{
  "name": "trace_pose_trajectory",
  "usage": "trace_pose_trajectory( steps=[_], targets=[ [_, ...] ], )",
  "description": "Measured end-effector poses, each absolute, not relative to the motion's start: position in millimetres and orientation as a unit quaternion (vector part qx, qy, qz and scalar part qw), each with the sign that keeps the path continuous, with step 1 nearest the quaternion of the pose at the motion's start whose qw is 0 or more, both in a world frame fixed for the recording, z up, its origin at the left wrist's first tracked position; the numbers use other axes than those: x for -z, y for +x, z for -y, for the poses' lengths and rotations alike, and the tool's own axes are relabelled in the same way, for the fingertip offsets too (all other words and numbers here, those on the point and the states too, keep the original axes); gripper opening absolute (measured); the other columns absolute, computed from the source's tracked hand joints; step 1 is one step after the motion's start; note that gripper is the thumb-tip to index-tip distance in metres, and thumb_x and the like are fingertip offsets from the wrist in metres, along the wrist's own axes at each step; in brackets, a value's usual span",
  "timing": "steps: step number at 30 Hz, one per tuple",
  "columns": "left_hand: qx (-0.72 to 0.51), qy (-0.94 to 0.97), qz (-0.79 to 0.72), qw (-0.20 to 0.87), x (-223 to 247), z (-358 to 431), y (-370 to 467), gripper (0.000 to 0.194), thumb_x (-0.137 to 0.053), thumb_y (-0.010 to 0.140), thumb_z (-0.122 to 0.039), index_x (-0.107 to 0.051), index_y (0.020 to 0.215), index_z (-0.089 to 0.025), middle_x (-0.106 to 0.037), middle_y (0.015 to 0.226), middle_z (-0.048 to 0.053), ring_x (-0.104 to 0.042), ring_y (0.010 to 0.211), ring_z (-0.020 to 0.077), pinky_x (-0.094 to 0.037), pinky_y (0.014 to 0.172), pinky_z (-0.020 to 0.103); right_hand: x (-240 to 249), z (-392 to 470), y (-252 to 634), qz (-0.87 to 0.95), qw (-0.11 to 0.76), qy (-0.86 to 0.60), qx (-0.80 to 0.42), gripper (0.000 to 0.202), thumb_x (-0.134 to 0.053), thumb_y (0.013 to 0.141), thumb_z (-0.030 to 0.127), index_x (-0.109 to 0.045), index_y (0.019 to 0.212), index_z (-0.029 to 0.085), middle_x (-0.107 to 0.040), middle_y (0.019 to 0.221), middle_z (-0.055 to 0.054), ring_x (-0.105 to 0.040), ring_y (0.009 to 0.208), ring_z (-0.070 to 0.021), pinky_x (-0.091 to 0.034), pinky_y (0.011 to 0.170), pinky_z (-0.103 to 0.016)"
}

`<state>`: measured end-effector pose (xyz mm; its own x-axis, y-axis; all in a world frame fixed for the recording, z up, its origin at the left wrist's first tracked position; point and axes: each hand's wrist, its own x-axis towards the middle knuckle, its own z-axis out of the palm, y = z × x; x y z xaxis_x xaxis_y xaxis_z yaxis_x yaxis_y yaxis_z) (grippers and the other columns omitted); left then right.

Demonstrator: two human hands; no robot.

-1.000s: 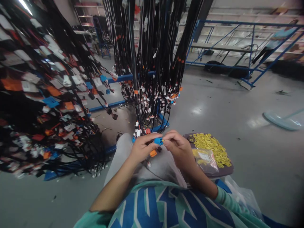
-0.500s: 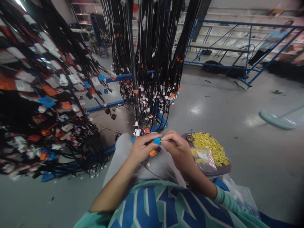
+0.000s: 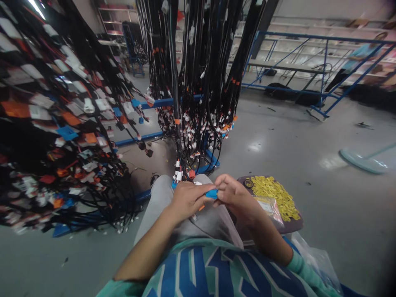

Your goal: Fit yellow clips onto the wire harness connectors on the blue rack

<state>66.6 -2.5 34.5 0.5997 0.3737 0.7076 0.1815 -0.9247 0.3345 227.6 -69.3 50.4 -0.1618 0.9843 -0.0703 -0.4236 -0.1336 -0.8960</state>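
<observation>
In front of my lap a blue wire connector (image 3: 211, 194) is held between my two hands. My left hand (image 3: 185, 199) is closed, with thumb and fingers gripping its left side. The fingertips of my right hand (image 3: 235, 197) pinch its right end and cover that part. Just under my left fingers, part of an orange connector (image 3: 201, 207) shows. A red connector (image 3: 192, 174) and some white connectors (image 3: 178, 175) dangle beyond my left hand, at the ends of black cables.
To my right, a dark stool top (image 3: 292, 225) carries many small yellow clips (image 3: 274, 194), a plastic bag (image 3: 272, 209) and a black ring (image 3: 248, 183). Wire harnesses (image 3: 198, 74) hang ahead, more (image 3: 71, 123) at left. A blue frame (image 3: 324, 70) and a person (image 3: 355, 57) are farther off.
Both hands and the blue connector have shifted slightly right and down in view. A yellow bit seen earlier at my right fingertips is now hidden. The orange connector is more covered.
</observation>
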Motion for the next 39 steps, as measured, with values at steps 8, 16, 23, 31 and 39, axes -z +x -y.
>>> trace_pose_trajectory(
  steps=[8,16,23,31,39],
  targets=[
    [-0.377,0.911,-0.153,0.058,-35.9,8.9,66.5,0.046,-0.028,0.093,-0.042,-0.065,0.100,-0.015,-0.061,0.051,0.002,-0.056,0.045,0.0131,-0.036,0.047,0.023,-47.9,70.3,228.2,0.381,0.530,-0.377,-0.658,0.039,-0.079,0.059,0.034,-0.053,0.084,0.018,-0.059,0.069,0.003,-0.055,0.059,-0.0074,-0.045,0.051,-0.018],
    [-0.380,0.899,-0.185,0.118,-44.3,8.8,59.5,0.041,-0.036,0.091,-0.043,-0.066,0.101,-0.018,-0.070,0.066,0.003,-0.062,0.053,0.0117,-0.042,0.052,0.021,-32.6,68.6,220.5,0.349,0.518,-0.359,-0.693,0.046,-0.078,0.059,0.042,-0.056,0.091,0.018,-0.059,0.072,0.002,-0.055,0.061,-0.0079,-0.044,0.052,-0.018],
    [-0.407,0.824,-0.386,0.082,-40.1,-27.7,4.1,0.034,-0.050,0.085,-0.039,-0.068,0.100,-0.016,-0.071,0.093,0.008,-0.067,0.079,0.0179,-0.048,0.068,0.022,2.3,76.6,226.5,0.315,0.495,-0.440,-0.680,0.047,-0.077,0.058,0.043,-0.057,0.091,0.016,-0.060,0.080,-0.001,-0.053,0.063,-0.0080,-0.043,0.055,-0.020],
    [-0.088,0.806,-0.585,-0.016,-23.3,-89.9,-10.3,0.040,-0.043,0.089,-0.036,-0.054,0.124,-0.021,-0.069,0.099,0.010,-0.064,0.091,0.0254,-0.044,0.070,0.028,44.3,94.7,243.8,0.296,0.470,-0.519,-0.650,0.048,-0.076,0.053,0.048,-0.056,0.082,0.016,-0.058,0.070,0.001,-0.049,0.055,-0.0084,-0.037,0.052,-0.023],
    [0.026,0.836,-0.547,0.020,10.4,-156.1,-11.4,0.035,-0.044,0.087,-0.028,-0.053,0.120,-0.020,-0.066,0.103,0.011,-0.061,0.098,0.0236,-0.044,0.079,0.028,79.0,95.3,246.6,0.279,0.436,-0.574,-0.635,0.051,-0.073,0.046,0.053,-0.054,0.077,0.018,-0.054,0.065,0.002,-0.047,0.050,-0.0084,-0.034,0.050,-0.023]
  ],
)
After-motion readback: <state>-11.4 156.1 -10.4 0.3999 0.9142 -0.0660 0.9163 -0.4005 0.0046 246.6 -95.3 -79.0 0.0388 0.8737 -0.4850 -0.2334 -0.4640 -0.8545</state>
